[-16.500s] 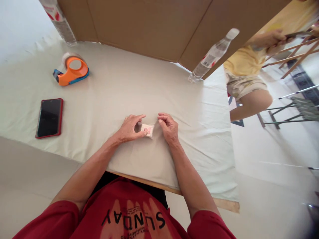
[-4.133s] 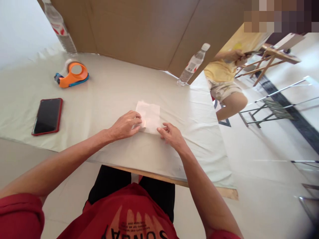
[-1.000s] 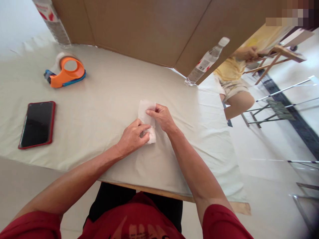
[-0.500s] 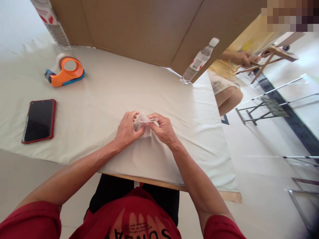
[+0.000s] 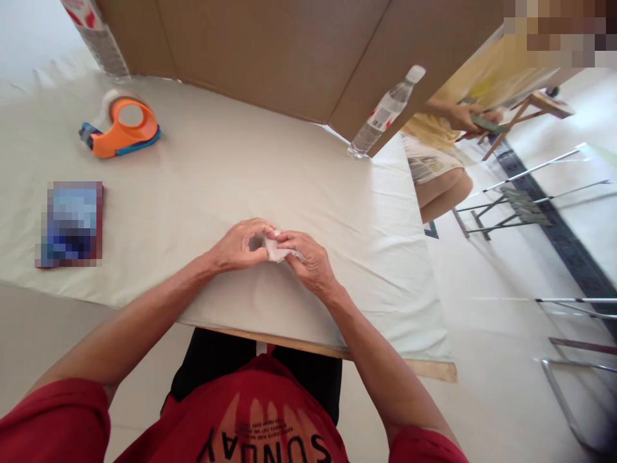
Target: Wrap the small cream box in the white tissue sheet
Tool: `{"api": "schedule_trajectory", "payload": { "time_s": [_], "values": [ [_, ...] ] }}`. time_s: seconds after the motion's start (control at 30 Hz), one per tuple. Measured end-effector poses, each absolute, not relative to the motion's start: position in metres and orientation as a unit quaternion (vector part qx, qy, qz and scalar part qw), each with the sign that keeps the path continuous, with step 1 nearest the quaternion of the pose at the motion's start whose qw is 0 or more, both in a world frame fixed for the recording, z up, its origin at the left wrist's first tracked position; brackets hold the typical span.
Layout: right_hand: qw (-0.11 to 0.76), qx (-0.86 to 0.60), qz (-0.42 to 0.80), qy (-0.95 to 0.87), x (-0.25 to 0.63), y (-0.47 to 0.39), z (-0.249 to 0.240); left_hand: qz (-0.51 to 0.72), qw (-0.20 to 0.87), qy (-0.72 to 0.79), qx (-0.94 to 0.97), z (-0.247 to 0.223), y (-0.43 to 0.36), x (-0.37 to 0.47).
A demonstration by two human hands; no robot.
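A small piece of thin, whitish see-through plastic (image 5: 276, 251) is bunched up between my two hands, above the cloth near the table's front edge. Fingers and thumb of my left hand (image 5: 241, 247) curve round in a ring and pinch its left side. Gripping the right side, my right hand (image 5: 311, 260) has its fingers folded over the plastic. Both sets of fingertips nearly meet, so much of the piece is hidden. Whether it is a bag or loose film I cannot make out.
An orange and blue tape dispenser (image 5: 126, 128) and a red-edged phone (image 5: 72, 225) lie on the left. Water bottles stand left (image 5: 106, 51) and right (image 5: 383, 116), by a brown cardboard panel (image 5: 270, 58). A person in yellow (image 5: 448, 116) sits beyond the table's right edge.
The plastic, earlier spread with a loop of it sticking out to the right, is now crumpled smaller. My right hand has closed over it, and my left hand has shifted slightly left.
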State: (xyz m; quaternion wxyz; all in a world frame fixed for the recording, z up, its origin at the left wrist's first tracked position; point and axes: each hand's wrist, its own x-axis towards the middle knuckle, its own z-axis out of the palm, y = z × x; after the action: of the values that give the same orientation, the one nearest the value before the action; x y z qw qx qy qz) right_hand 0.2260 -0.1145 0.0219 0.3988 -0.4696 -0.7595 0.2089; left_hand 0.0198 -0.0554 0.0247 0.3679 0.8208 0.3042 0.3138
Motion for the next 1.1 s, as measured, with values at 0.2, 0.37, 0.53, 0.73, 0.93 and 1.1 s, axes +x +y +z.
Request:
{"api": "schedule_trajectory", "payload": {
  "time_s": [0.2, 0.37, 0.53, 0.73, 0.93, 1.1],
  "values": [
    [0.39, -0.473, 0.213, -0.76, 0.224, -0.115, 0.023, 0.274, 0.356, 0.29, 0.845, 0.028, -0.054, 0.009],
    [0.398, -0.46, 0.227, -0.76, 0.225, -0.118, 0.028, 0.302, 0.365, 0.297, 0.83, 0.021, -0.055, 0.016],
    [0.395, -0.438, 0.234, -0.773, 0.227, -0.12, 0.027, 0.295, 0.365, 0.302, 0.83, 0.025, -0.054, 0.015],
    [0.409, -0.478, 0.19, -0.754, 0.219, -0.118, 0.022, 0.25, 0.35, 0.267, 0.862, 0.03, -0.053, 0.01],
    [0.417, -0.488, 0.18, -0.745, 0.216, -0.118, 0.023, 0.278, 0.368, 0.273, 0.844, 0.027, -0.051, 0.009],
    [0.411, -0.495, 0.18, -0.744, 0.216, -0.118, 0.022, 0.232, 0.367, 0.244, 0.867, 0.032, -0.048, 0.004]
  ]
}}
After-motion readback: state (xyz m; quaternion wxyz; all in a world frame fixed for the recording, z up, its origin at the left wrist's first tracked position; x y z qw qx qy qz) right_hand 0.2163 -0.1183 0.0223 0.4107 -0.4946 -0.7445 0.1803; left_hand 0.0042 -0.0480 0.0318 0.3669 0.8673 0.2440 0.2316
